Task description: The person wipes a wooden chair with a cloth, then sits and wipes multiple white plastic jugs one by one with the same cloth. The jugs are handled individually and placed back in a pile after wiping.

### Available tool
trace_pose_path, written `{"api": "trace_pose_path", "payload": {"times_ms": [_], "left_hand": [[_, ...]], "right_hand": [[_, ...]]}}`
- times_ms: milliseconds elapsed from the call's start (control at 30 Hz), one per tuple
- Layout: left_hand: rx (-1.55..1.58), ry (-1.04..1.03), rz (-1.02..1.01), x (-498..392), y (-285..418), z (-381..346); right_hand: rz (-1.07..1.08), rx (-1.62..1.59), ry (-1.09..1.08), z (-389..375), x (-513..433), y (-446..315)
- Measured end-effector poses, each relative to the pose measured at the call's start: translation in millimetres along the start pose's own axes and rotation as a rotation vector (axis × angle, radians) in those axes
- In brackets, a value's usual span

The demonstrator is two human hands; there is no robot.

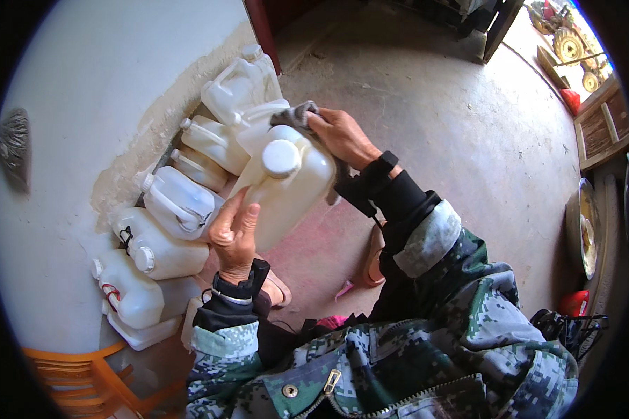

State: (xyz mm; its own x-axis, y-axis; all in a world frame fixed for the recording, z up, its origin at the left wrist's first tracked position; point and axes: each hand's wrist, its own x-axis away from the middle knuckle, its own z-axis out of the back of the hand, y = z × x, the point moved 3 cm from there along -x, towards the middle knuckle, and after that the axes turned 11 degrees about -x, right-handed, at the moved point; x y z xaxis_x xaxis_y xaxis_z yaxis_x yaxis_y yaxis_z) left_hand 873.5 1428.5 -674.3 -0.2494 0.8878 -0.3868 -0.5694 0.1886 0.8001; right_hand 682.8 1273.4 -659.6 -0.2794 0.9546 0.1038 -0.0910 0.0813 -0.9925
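A translucent white plastic jerrycan [293, 204] with a round white screw cap [281, 158] is held up in front of me, tilted. My left hand [235, 230] grips its near left side, thumb and fingers against the wall. On the far right side, my right hand [343, 133] presses a grey cloth [296, 114] to the jerrycan's upper edge. Part of the cloth hangs below along that side. The jerrycan's base and the palm side of my right hand are hidden.
Several similar plastic jerrycans [160, 243] line the wall on my left. An orange plastic chair [65, 374] stands at the lower left. To the right are a large metal basin [583, 228] and a wooden frame [603, 123]. A tractor [568, 44] shows outside, beyond the doorway.
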Motion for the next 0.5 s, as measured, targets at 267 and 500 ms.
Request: {"api": "trace_pose_path", "payload": {"times_ms": [267,500], "left_hand": [[0.303,0.108,0.191,-5.3,-9.2,8.6],[0.602,0.154,0.223,-6.5,-4.9,29.8]], "right_hand": [[0.763,0.130,-0.166,-7.8,45.8,-20.5],[0.084,-0.091,0.058,50.4,4.7,21.4]]}}
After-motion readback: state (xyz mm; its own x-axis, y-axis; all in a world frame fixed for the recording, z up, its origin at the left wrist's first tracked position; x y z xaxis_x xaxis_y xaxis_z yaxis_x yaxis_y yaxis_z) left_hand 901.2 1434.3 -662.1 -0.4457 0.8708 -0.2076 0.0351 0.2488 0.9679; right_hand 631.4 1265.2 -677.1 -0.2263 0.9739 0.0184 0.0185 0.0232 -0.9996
